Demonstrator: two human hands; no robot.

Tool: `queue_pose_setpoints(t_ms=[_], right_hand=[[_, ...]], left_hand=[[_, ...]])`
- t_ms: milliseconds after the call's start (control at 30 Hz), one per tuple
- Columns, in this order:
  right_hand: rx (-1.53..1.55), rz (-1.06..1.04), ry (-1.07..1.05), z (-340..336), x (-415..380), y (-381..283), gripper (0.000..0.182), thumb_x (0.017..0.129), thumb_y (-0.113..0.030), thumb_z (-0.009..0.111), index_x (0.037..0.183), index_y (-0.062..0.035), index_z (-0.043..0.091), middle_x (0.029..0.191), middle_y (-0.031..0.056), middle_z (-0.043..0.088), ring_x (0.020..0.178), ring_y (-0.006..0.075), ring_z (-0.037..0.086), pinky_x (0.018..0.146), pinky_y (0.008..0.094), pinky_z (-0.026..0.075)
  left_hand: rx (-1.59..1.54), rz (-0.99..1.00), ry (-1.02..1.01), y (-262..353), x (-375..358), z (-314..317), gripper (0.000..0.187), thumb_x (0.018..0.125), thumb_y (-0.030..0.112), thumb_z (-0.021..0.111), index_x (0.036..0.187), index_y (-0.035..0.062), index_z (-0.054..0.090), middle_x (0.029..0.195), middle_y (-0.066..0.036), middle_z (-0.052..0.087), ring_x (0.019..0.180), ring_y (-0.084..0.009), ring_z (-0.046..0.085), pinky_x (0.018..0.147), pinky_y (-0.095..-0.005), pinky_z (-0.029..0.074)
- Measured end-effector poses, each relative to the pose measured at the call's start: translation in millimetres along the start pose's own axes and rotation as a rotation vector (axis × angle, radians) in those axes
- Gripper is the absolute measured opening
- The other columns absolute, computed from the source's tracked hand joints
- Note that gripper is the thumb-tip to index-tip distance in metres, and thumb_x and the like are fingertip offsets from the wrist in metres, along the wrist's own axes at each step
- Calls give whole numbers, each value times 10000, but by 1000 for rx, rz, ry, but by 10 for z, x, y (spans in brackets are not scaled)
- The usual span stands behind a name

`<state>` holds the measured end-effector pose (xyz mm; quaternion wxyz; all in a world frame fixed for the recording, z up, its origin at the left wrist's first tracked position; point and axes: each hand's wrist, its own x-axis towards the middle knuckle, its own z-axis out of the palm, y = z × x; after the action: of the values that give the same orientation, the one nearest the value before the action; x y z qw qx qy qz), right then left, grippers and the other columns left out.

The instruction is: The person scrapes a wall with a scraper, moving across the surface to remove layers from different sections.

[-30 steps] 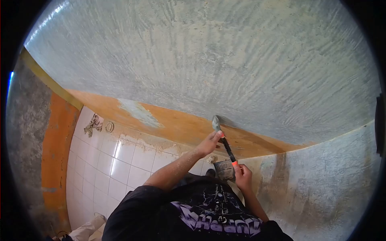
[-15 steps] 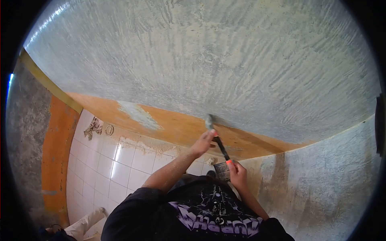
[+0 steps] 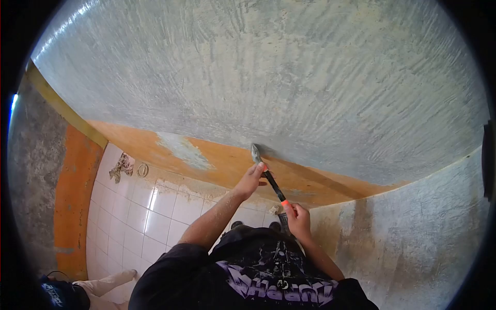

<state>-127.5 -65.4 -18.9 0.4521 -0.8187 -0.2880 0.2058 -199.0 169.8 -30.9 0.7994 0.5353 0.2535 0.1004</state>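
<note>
Both hands grip one long-handled scraper (image 3: 275,186) with a black handle, orange bands and a grey metal head. My left hand (image 3: 250,180) is closed round the upper handle, just below the head. Lower down, my right hand (image 3: 298,221) is closed round the handle's end. The scraper's head meets the wall (image 3: 289,93) near the border between its rough grey-white surface and the orange band (image 3: 222,155). Whether the blade presses on the wall cannot be made out.
White floor tiles (image 3: 157,225) carry crumbs along the wall's foot. A crumpled rag (image 3: 122,166) and a ring-shaped item (image 3: 142,170) lie at left. Another person's leg (image 3: 111,283) shows at lower left. A stained grey wall (image 3: 403,232) stands at right.
The scraper and both hands have moved left along the wall, the blurred head now showing sharply. At lower left, more of the other person has come into view.
</note>
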Motion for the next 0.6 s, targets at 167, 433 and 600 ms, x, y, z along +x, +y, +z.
queue_pose_setpoints(t_ms=[167, 433, 600], right_hand=[[4, -10, 50, -33, -143, 89, 310, 954, -298, 646, 911, 9, 660, 648, 72, 597, 577, 143, 539, 565, 315, 446], [323, 272, -114, -89, -246, 364, 333, 1000, -339, 597, 1065, -16, 646, 669, -35, 510, 585, 35, 449, 507, 228, 343], [331, 270, -144, -71, -317, 190, 346, 1015, -329, 559, 1134, -9, 618, 698, -34, 515, 586, 39, 452, 520, 226, 354]], left_hand=[[58, -32, -89, -2, -30, -24, 475, 1050, 505, 360, 1208, 99, 549, 1163, -76, 652, 1150, -196, 579, 933, -403, 471], [154, -66, -230, -83, 99, -14, 459, 1046, 490, 400, 1196, 89, 567, 1191, -71, 637, 1152, -196, 561, 945, -407, 460], [211, -70, -249, 13, 61, 7, 455, 1050, 477, 397, 1203, 82, 564, 1170, -75, 632, 1121, -191, 568, 931, -403, 474]])
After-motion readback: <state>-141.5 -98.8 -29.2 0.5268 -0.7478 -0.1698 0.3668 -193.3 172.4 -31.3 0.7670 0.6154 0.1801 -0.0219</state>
